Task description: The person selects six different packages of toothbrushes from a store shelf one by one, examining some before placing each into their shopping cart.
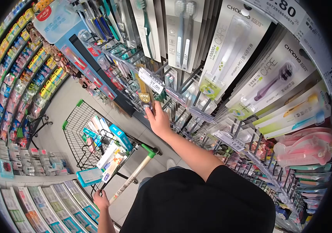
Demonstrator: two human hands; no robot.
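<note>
A shopping cart (81, 136) of black wire with green corner caps stood on the pale floor (63, 105) of a store aisle, and it held a loose pile of flat boxed goods: a blue box (121, 136) leaned against its near edge, and white and teal cartons (109, 157) lay beneath it, their print too small to read. The left hand (102, 200) was closed around the end of the cart's handle bar (135, 174) and also carried a teal box (90, 176) against it. The right hand (158, 120) was raised to a peg rack (197, 116) of hanging toothbrush packs, its fingers pinched on a small yellow-labelled pack (144, 99) hanging just below a price tag (151, 80) reading 37.00. Large white toothbrush cards (232, 46) hung along the rack's upper rows. Shelving (14, 62) along the aisle's far side carried rows of small coloured packets, blurred by the lens. The dark frame corners cut off the rack's upper right, and the person's black sleeve (201, 202) hid the floor beneath.
</note>
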